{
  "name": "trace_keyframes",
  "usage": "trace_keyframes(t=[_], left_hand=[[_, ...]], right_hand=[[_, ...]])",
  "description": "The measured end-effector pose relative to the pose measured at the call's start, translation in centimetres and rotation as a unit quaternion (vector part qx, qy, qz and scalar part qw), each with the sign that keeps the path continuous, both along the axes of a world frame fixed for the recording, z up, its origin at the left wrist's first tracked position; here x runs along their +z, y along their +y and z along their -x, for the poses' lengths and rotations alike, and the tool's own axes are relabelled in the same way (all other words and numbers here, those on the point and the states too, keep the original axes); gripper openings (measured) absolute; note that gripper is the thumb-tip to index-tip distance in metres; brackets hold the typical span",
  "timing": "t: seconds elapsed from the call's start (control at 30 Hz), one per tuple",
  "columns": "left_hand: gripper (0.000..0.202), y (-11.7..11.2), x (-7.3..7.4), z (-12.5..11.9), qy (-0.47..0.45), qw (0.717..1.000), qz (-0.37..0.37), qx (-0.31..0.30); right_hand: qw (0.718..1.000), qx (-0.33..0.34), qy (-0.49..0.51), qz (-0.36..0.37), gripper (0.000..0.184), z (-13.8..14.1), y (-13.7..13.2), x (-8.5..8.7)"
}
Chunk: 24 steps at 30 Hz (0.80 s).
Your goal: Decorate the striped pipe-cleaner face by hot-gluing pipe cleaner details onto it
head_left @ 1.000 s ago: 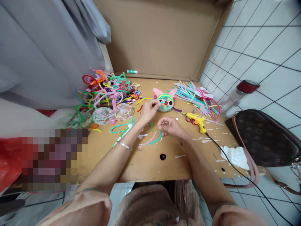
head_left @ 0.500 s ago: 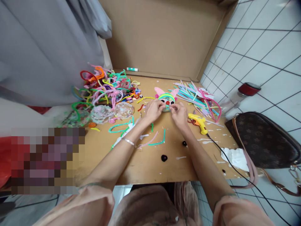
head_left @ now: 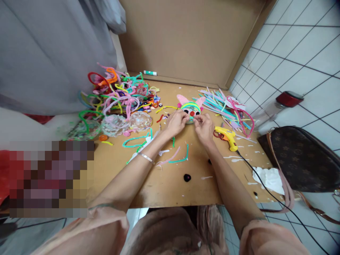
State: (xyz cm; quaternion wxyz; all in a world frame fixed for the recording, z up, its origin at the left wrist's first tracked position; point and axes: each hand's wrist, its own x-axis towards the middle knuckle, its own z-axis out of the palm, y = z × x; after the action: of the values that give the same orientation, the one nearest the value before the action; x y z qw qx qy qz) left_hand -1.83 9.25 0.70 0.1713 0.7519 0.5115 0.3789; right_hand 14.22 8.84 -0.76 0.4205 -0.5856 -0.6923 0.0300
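Brings right hand (head_left: 205,126) forward since a second ago, joining left hand (head_left: 176,123), with both grips pinched narrow, contents unclear, at the pink-eared toy (head_left: 191,108) on the desk (head_left: 164,189) by tiled wall (head_left: 297,44).

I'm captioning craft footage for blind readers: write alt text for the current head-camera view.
A person's left hand and right hand work low on a pink-eared, red-nosed animal craft. On the table, a yellow hot-glue gun lies right, tangled pipe cleaners left.
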Motion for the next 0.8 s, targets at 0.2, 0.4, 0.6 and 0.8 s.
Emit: trace_keyframes(t=[0.2,0.4,0.6,0.8], left_hand=[[0.019,0.20,-0.26,-0.04,0.009,1.000,0.000,-0.001],[0.019,0.38,-0.39,-0.12,0.007,1.000,-0.004,-0.003],[0.015,0.16,-0.19,-0.01,-0.015,1.000,-0.002,0.002],[0.011,0.46,-0.05,0.50,-0.077,0.986,-0.097,0.110]], right_hand=[[1.000,0.018,0.003,0.011,0.011,-0.11,0.00,0.04],[1.000,0.008,0.006,0.029,0.012,0.01,0.01,0.07],[1.000,-0.002,-0.004,0.024,0.015,-0.09,0.23,0.09],[0.999,-0.037,-0.014,0.025,0.017,0.15,0.15,0.18]])
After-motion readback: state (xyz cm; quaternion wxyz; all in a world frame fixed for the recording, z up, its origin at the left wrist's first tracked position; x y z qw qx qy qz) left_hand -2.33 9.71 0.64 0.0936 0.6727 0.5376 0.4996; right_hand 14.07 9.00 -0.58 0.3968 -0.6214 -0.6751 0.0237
